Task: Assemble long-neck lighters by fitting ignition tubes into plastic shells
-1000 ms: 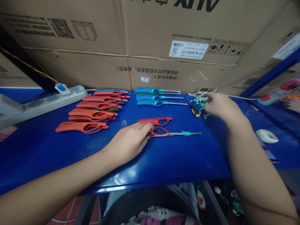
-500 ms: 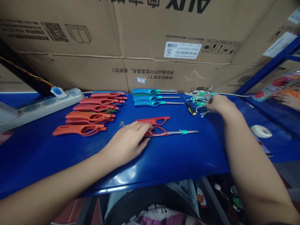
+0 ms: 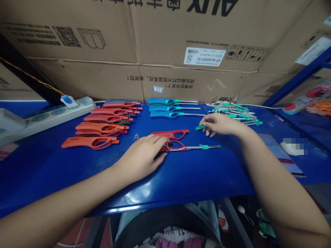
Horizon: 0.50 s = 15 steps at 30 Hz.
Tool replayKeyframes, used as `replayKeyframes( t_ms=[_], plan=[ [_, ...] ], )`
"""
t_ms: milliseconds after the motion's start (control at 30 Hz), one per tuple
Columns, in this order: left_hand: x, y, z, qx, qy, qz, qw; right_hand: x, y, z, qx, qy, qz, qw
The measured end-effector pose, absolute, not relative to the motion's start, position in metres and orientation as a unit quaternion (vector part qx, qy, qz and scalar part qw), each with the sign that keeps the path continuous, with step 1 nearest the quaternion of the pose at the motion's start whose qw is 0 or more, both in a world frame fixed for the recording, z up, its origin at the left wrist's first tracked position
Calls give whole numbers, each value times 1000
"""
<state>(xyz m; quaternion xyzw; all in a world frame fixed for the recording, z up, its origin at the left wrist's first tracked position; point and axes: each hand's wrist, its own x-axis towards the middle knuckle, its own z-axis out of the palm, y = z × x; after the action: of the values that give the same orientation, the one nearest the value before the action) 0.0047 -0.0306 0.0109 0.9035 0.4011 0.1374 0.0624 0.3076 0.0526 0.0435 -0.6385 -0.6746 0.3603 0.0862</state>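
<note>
The open red plastic lighter half-shell (image 3: 179, 144) lies flat, white wire (image 3: 172, 148) looped inside and a slim metal tube (image 3: 214, 147) extending rightward through a teal plastic sleeve (image 3: 204, 147). Its handle end sits under the left hand (image 3: 144, 156), whose fingers are curled closed over it. Just beyond lies a matching red half-shell (image 3: 178, 133). The right hand (image 3: 218, 124), beyond the tube, pinches a small green plastic piece (image 3: 200, 127). Small metal screws (image 3: 136, 137) lie left of the shells. Farther back are orange-red plastic shells (image 3: 89, 142), blue plastic lighters (image 3: 159, 114) and a heap of teal-and-metal parts (image 3: 227, 107), before a brown cardboard carton (image 3: 160, 38).
</note>
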Motion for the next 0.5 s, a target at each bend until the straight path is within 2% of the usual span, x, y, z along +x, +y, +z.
replayKeyframes(
  t_ms=[167,267,500],
  plan=[
    [5,-31,12,903,402,134,65,317,54,46,-654,-709,254,77],
    [5,-31,12,903,403,134,65,320,54,45,-600,-775,190,66],
    [4,-29,9,902,403,139,65,310,50,41,-550,-809,206,12]
  ],
)
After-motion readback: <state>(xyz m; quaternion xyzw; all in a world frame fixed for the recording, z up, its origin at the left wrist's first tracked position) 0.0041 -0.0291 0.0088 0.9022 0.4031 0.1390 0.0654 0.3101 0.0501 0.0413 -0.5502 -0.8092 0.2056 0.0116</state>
